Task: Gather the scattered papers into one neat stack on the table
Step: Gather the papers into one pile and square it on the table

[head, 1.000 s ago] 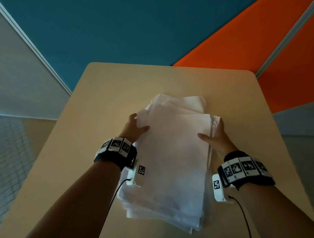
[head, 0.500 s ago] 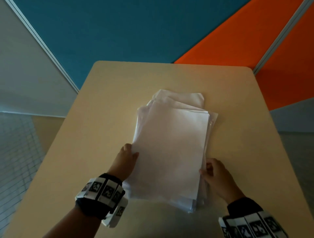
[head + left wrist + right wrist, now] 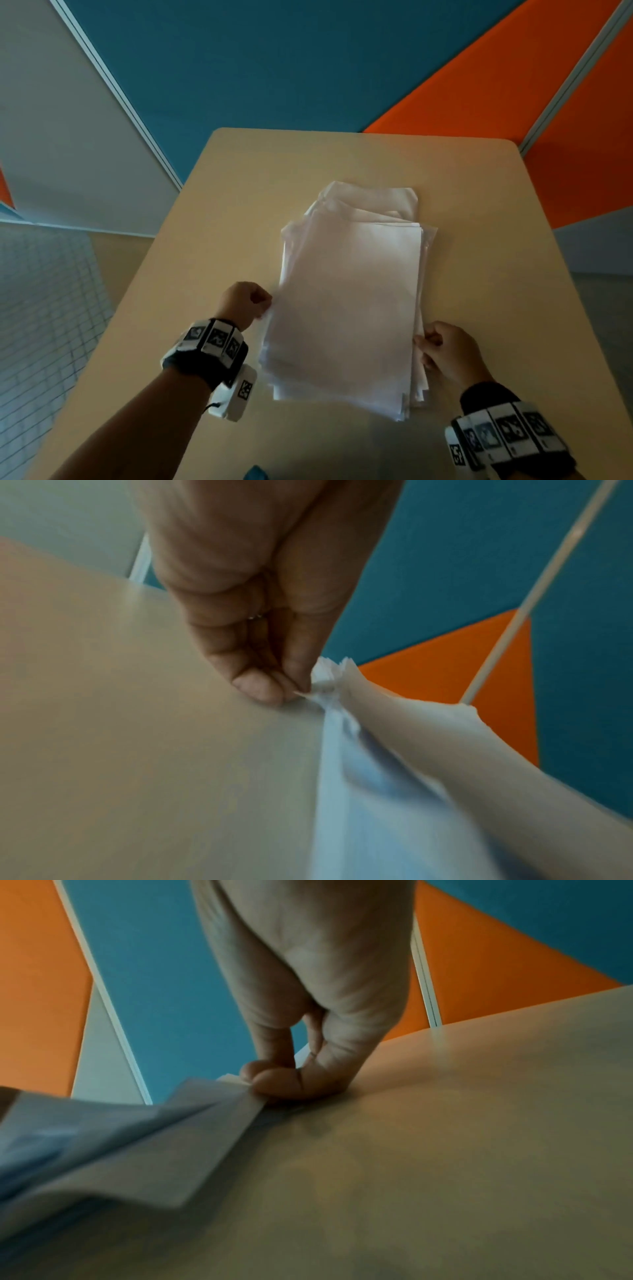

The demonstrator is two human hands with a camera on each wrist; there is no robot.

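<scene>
Many thin white rectangular papers [image 3: 349, 301]

A light beige table [image 3: 239, 192] with rounded corners filled the middle of the room. Beyond it stood partition panels, teal [image 3: 274, 61] straight ahead, orange [image 3: 565, 137] to the right and pale grey [image 3: 68, 144] to the left (thin pale strips divided them). The light was dim.

You see white papers [image 3: 349, 301] lying in one pile on the desk [image 3: 239, 192], between your two sets of fingers [image 3: 265, 301]. The sheets don't line up; some far edges stick out past the top sheet.
</scene>
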